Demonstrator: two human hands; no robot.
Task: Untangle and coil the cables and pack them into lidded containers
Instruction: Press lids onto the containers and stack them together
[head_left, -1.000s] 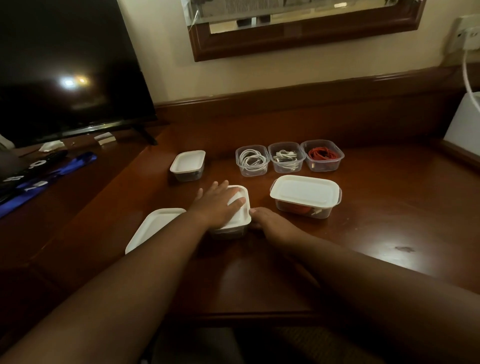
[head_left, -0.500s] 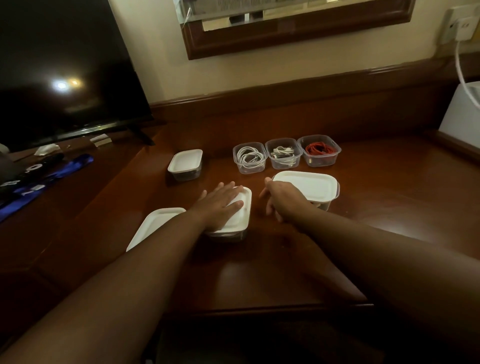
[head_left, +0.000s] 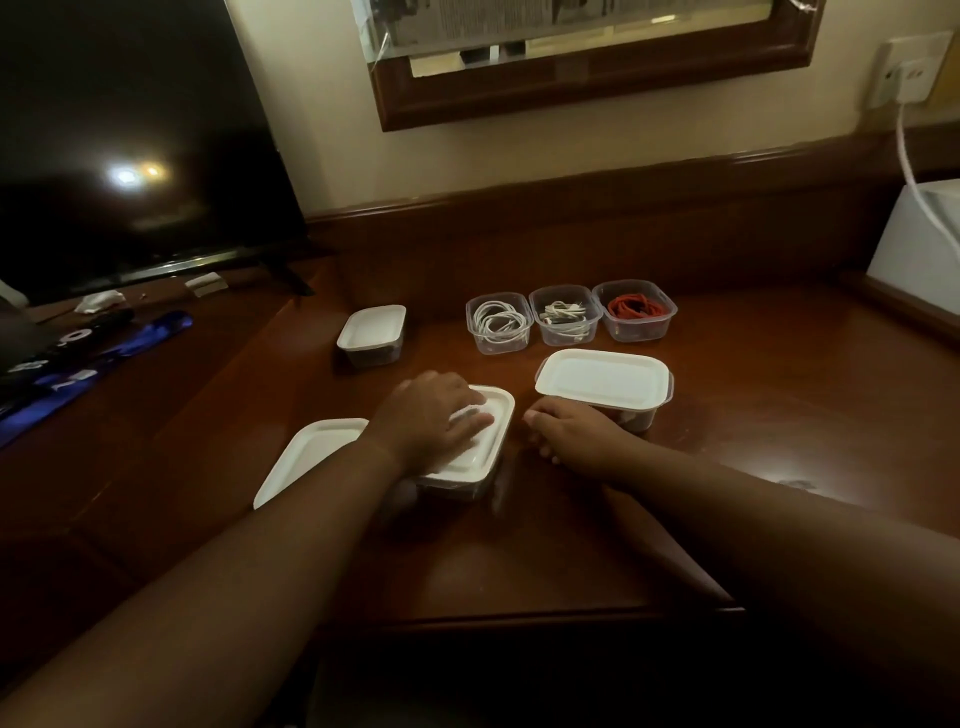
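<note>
My left hand presses flat on the white lid of a small clear container in the middle of the wooden desk. Just to its right, my right hand rests on the desk with fingers loosely curled, holding nothing. Behind it stands a larger lidded container. At the back, three open tubs stand in a row: one with a white coiled cable, one with white cables and plugs, one with a red cable. A small lidded tub sits further left.
A loose white lid lies flat to the left of my left arm. A dark TV stands at back left, with a remote and blue strap below it. A white box and a wall cable sit at far right.
My right hand drew back from beside the small container's right edge, lifted toward the large container, and now rests lower between the two. My left hand stays pressing the lid.
</note>
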